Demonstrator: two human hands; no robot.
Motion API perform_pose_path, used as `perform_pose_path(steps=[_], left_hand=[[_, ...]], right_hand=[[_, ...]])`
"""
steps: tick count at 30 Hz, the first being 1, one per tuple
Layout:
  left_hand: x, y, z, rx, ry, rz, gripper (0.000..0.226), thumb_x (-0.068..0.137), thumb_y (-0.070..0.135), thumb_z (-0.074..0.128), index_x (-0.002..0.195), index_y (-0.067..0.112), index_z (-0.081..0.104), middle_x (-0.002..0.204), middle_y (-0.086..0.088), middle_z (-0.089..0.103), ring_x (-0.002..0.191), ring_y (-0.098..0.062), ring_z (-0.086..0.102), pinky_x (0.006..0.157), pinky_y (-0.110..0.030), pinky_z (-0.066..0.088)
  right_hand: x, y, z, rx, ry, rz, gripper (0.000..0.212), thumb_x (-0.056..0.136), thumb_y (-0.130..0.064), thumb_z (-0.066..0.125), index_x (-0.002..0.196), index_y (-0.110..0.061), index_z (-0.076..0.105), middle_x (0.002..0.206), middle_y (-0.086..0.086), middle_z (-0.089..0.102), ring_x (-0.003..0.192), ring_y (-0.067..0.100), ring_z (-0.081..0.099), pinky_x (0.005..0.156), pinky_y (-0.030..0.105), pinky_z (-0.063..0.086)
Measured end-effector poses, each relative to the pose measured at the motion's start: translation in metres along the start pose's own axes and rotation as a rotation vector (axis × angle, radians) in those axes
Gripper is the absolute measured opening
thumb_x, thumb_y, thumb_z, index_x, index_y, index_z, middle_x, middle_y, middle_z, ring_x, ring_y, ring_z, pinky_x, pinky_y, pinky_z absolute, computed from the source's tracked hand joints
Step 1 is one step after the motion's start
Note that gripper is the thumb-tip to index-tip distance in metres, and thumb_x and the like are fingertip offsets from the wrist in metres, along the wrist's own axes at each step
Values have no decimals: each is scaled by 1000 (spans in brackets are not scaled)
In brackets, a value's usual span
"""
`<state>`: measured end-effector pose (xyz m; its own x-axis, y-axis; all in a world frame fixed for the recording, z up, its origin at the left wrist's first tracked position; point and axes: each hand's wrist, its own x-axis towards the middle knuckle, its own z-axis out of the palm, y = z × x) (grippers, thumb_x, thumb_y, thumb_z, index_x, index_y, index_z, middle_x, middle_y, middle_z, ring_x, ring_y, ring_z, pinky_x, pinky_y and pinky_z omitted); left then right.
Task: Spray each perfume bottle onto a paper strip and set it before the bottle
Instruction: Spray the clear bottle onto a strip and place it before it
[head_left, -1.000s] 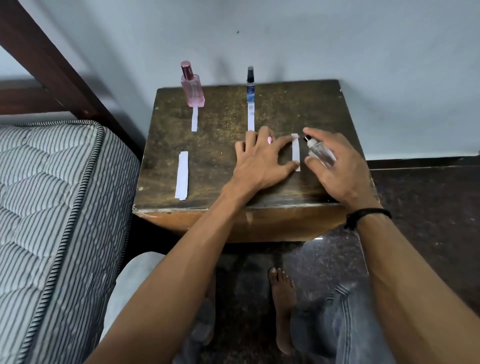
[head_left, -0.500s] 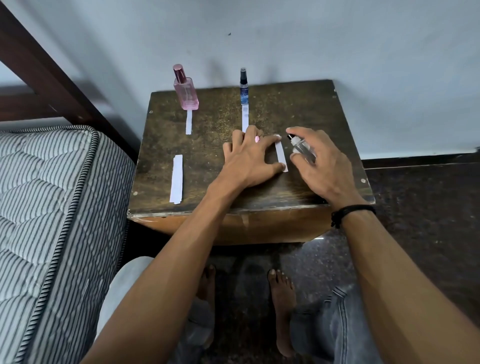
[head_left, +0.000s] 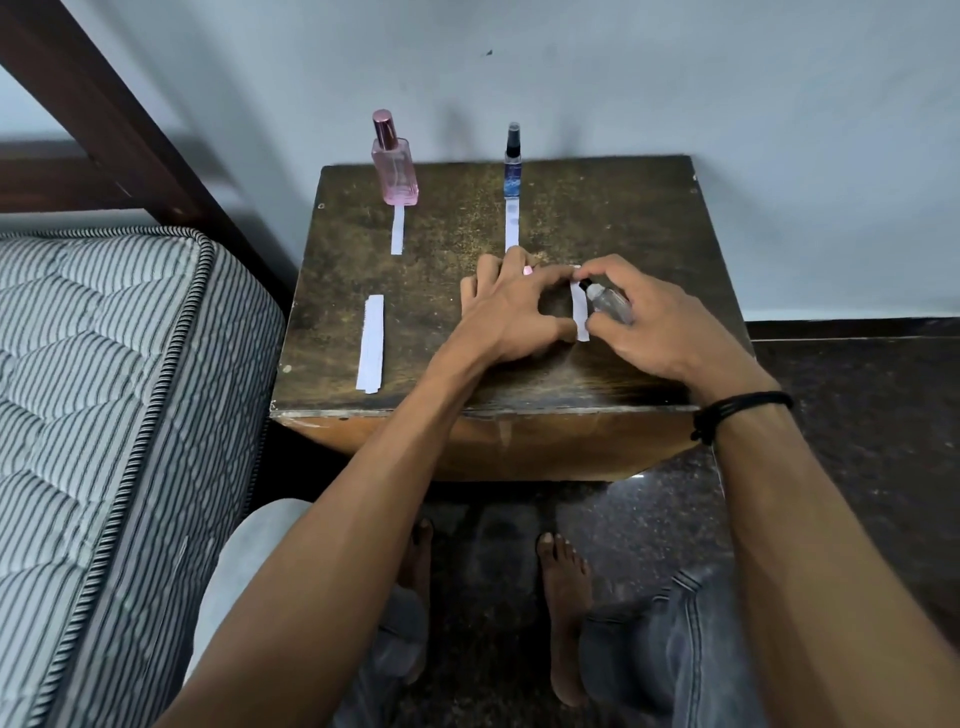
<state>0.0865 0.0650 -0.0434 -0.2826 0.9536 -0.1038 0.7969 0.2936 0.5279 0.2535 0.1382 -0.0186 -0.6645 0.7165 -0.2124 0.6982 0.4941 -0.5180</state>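
1. Hands work at 3 o'clock on the tabletop (head_left: 623, 218): left hand (head_left: 511, 312) lies spread, pinning a paper strip (head_left: 580, 312) flat for spraying.
2. Right hand (head_left: 654, 322) grips the clear bottle (head_left: 609, 301), nozzle aimed at the strip, forefinger seemingly on the pump.
3. Spare strips (head_left: 371, 344) wait at 9 o'clock.

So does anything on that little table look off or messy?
Nothing is spilled or broken. The pink bottle and the blue bottle stand upright, each with a strip in front. The spare strips lie slightly fanned. The right hand holds the clear bottle tilted over a strip that the left hand touches.
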Motion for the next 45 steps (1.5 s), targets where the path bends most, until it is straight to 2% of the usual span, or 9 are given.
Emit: perform_pose_path(steps=[7, 11, 22, 26, 30, 34, 42, 45], left_hand=[[-1, 0, 0, 24, 9, 8, 67, 77, 61, 70, 140, 49, 47, 115, 8, 31, 120, -21, 27, 93, -33, 20], [-1, -2, -1, 20, 0, 14, 67, 78, 62, 70, 140, 50, 46, 114, 7, 31, 119, -20, 27, 92, -33, 20], [-1, -3, -2, 24, -13, 33, 68, 79, 61, 69, 141, 49, 45, 116, 7, 31, 121, -21, 26, 93, -33, 20], [-1, -4, -2, 19, -15, 34, 69, 78, 60, 70, 141, 48, 46, 116, 7, 31, 118, -20, 27, 95, -34, 23], [-1, -4, -2, 14, -14, 32, 70, 77, 60, 71, 141, 47, 46, 116, 7, 31, 117, -19, 26, 95, -33, 23], [0, -4, -2, 8, -16, 28, 72, 77, 62, 71, 142, 48, 45, 115, 7, 31, 112, -15, 23, 94, -33, 22], [0, -4, -3, -2, -14, 26, 72, 76, 58, 72, 142, 46, 45, 114, 7, 30, 107, -13, 18, 92, -31, 19], [0, -3, -2, 1, -11, 24, 73, 76, 59, 73, 142, 47, 45, 114, 7, 31, 107, -13, 19, 92, -31, 19]], right_hand=[[0, -2, 1, 8, 17, 6, 37, 97, -38, 57, 133, -41, 46, 105, 7, 66, 83, 28, 63, 79, 44, 53], [0, -3, 3, 5, 41, 8, 35, 96, -40, 57, 130, -42, 47, 108, 8, 67, 84, 30, 64, 82, 48, 55], [2, -3, 6, -22, 70, 1, 36, 94, -43, 62, 128, -44, 50, 117, 6, 69, 94, 32, 65, 83, 45, 55], [2, -3, 7, -31, 72, -8, 36, 94, -42, 63, 128, -43, 50, 113, 3, 67, 90, 28, 61, 79, 41, 51], [3, -4, 8, -43, 86, 4, 36, 94, -42, 63, 127, -43, 49, 106, 0, 63, 90, 30, 62, 79, 42, 52], [4, -5, 11, -51, 133, 14, 36, 94, -40, 62, 128, -41, 50, 99, -3, 59, 86, 28, 59, 72, 38, 45], [7, -10, 14, -93, 158, 8, 37, 96, -38, 61, 131, -37, 50, 99, -4, 56, 85, 24, 54, 73, 39, 46], [7, -9, 13, -88, 163, 6, 36, 97, -37, 61, 131, -36, 50, 104, 1, 63, 86, 24, 54, 76, 41, 50]])
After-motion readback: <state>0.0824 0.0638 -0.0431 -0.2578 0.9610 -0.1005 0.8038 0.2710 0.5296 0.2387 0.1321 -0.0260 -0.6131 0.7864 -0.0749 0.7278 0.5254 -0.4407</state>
